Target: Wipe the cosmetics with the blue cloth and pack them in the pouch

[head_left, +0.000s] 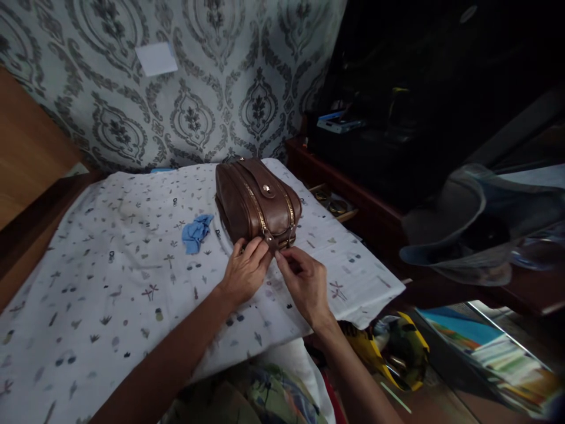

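A brown leather bag (pixel 256 200) with gold zippers lies on a white printed cloth (pixel 110 282) spread over a table. My left hand (pixel 245 271) rests against the bag's near end, fingers curled on it. My right hand (pixel 302 280) pinches a zipper pull at the bag's near end, thumb and forefinger pressed together. A crumpled blue cloth (pixel 196 232) lies just left of the bag, apart from both hands.
Patterned wallpaper with a white note (pixel 156 59) stands behind. A dark wooden shelf (pixel 353 188) holds dark objects at the right. A grey hat (pixel 463 224) sits at right. Books (pixel 494 353) and a yellow item (pixel 397 347) lie below.
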A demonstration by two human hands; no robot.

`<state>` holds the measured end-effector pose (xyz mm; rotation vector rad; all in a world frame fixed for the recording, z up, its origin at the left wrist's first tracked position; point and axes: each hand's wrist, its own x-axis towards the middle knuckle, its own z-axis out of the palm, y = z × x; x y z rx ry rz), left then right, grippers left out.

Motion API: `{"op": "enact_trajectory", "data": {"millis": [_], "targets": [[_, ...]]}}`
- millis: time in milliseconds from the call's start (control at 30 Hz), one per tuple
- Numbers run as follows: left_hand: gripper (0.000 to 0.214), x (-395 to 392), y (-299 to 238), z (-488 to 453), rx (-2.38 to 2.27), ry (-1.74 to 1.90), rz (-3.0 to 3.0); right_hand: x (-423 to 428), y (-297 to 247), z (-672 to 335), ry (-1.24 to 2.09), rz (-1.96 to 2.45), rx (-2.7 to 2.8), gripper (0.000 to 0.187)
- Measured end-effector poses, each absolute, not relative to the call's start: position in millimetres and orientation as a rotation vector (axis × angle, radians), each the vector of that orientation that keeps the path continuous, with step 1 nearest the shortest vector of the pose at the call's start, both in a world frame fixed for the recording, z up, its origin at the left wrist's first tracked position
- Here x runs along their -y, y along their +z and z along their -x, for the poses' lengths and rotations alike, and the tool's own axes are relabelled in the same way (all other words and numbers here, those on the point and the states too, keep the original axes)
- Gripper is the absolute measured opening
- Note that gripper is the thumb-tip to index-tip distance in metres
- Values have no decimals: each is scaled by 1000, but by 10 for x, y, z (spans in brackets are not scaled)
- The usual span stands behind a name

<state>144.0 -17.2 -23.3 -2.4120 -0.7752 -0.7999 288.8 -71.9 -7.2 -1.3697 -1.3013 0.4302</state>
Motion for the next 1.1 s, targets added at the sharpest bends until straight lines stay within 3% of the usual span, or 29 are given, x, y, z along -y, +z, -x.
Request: {"op": "enact_trajectory", "data": {"millis": [300, 500, 733, 867, 1100], "targets": [[23, 192, -118, -1373, 640, -1130, 2557, 755, -170, -2928, 373, 1416, 1434, 21], [35, 219, -168, -1389, 697, -1000, 2424, 734, -201, -2958, 334, 1384, 1490, 20], [29, 218, -187, -1440, 735, -901, 2348, 658, -169, -2994, 608, 1353, 1361, 15], [22, 198, -215, -1422, 722, -942, 2368, 659, -116, -3040, 885, 1204, 1065, 23], [16, 244, -134, -1413, 655, -1180, 2474, 512, -14, -3135, 1087, 1026, 688, 36]]}}
